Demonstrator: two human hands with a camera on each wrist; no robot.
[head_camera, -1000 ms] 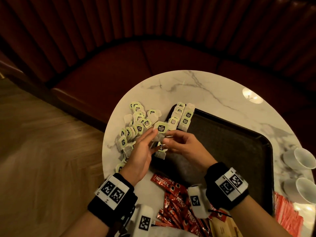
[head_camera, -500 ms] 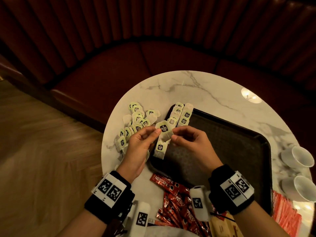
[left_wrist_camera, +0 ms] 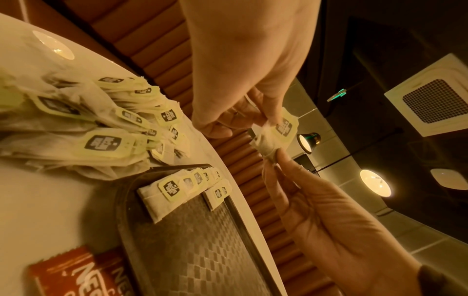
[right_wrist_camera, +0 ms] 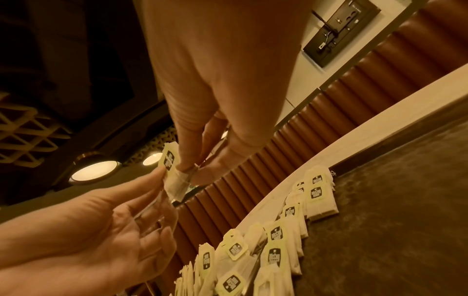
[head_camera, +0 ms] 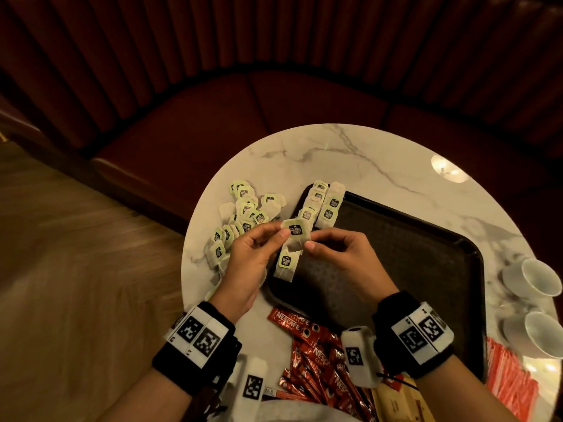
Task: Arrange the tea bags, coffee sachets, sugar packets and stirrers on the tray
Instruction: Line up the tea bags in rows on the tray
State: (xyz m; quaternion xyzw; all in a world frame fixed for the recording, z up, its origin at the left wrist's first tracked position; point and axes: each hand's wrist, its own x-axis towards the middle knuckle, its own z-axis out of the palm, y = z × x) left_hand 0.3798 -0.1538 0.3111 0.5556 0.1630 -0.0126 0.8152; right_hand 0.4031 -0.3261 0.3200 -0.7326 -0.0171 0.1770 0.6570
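Note:
Both hands hold one tea bag (head_camera: 295,236) with a green tag just above the left rim of the dark tray (head_camera: 411,254). My left hand (head_camera: 281,234) pinches its left side, and my right hand (head_camera: 310,242) pinches its right side. The left wrist view shows the tea bag (left_wrist_camera: 277,132) under my left hand (left_wrist_camera: 263,120). In the right wrist view my right hand (right_wrist_camera: 186,170) nips the tea bag (right_wrist_camera: 172,176). Two short rows of tea bags (head_camera: 323,205) lie in the tray's far left corner, the nearest bag (head_camera: 285,264) below my hands. A loose tea bag pile (head_camera: 243,217) lies left of the tray.
Red coffee sachets (head_camera: 310,348) are heaped on the marble table (head_camera: 350,153) near its front edge. Red packets (head_camera: 511,388) lie at the right front, and two white cups (head_camera: 536,278) stand right of the tray. A dark red bench curves behind the table.
The held tea bag has risen a little toward the far rows. My left fingers, earlier laid straight against it, now pinch it. The bags on the tray have not moved.

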